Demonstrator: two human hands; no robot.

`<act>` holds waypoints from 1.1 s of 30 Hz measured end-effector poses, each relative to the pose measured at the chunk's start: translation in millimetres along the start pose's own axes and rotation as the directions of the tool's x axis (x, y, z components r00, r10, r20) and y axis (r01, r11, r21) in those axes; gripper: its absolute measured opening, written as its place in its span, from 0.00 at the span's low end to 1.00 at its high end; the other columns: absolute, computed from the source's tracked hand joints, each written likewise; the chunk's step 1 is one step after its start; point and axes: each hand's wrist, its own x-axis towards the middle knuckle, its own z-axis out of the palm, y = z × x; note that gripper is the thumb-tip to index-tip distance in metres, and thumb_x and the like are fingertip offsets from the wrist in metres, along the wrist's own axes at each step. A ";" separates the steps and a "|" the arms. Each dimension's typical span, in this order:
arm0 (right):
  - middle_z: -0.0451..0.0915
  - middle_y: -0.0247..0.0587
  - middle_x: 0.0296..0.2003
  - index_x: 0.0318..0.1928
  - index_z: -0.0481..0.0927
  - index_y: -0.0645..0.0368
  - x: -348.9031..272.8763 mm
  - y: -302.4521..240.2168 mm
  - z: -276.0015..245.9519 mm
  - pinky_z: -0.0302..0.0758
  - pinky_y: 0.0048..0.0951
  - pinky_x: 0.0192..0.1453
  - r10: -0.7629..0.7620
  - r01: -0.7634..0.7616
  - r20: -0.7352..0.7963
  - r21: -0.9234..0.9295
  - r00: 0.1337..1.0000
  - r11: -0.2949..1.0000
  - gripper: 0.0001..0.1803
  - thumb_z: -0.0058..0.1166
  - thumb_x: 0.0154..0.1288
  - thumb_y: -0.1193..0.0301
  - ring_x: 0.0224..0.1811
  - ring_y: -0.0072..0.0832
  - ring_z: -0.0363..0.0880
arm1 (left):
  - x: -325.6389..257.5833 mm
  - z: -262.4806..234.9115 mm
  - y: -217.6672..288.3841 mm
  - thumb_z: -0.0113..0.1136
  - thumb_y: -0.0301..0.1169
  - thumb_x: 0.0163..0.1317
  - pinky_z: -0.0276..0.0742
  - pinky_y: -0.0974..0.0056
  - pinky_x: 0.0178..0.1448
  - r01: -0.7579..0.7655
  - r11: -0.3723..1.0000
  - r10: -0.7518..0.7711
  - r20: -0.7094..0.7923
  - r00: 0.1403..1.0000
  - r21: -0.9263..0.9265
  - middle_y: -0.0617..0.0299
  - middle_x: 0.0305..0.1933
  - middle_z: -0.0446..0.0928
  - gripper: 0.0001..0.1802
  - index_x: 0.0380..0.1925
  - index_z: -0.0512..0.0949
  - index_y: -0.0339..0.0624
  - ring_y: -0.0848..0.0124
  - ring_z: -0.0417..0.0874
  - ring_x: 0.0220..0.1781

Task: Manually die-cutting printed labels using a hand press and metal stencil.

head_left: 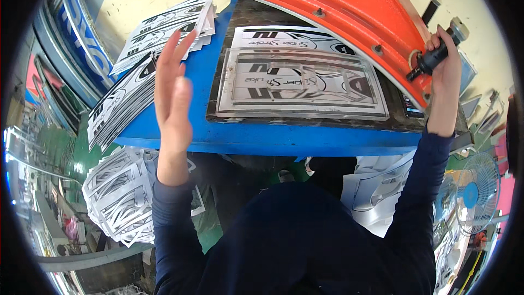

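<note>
My right hand (446,74) is wrapped round the black handle (434,59) at the right end of a large orange press arm (349,8). That arm hangs slantwise over the back right of a dark board (217,110). On the board lies a white sheet (305,31) printed with black and grey shapes, with a clear frame-like cutting die (305,110) flat on top. My left hand (176,109) is raised over the table's left side, fingers stretched and holding nothing. Next to it are a fanned stack of printed sheets (117,110) and, farther back, another stack (164,27).
The board rests on a blue table (273,141). Below its front edge, cut-out sheet scraps (120,191) heap at the left and white printed sheets (376,186) at the right. A blue fan (470,194) stands at right. Curved panels (82,38) lean at far left.
</note>
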 end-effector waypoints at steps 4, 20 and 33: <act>0.75 0.36 0.34 0.50 0.75 0.65 -57.6 -11.9 42.0 0.73 0.28 0.46 -0.027 0.028 0.093 -0.014 0.995 0.999 0.13 0.56 0.74 0.68 0.39 0.27 0.75 | 20.2 36.8 30.0 0.66 0.29 0.64 0.54 0.53 0.79 -0.174 0.984 0.179 0.184 0.966 -0.046 0.46 0.75 0.68 0.42 0.76 0.59 0.36 0.58 0.65 0.78; 0.71 0.39 0.70 0.69 0.74 0.51 -19.4 -15.0 49.2 0.66 0.46 0.75 -0.787 0.562 0.406 -0.822 0.465 -0.092 0.29 0.62 0.69 0.64 0.74 0.36 0.67 | 38.5 75.2 132.9 0.66 0.14 0.59 0.91 0.63 0.48 -0.297 0.912 0.252 0.185 0.950 0.284 0.35 0.63 0.77 0.48 0.75 0.50 0.29 0.55 0.88 0.54; 0.76 0.48 0.48 0.39 0.76 0.59 -2.4 -16.3 81.5 0.72 0.36 0.55 -0.969 0.774 0.219 -0.631 0.112 -0.053 0.12 0.66 0.62 0.68 0.52 0.35 0.77 | 41.0 5.9 94.1 0.64 0.22 0.69 0.90 0.66 0.42 -0.253 0.722 0.494 -0.223 0.840 0.644 0.41 0.40 0.86 0.23 0.60 0.67 0.32 0.65 0.90 0.39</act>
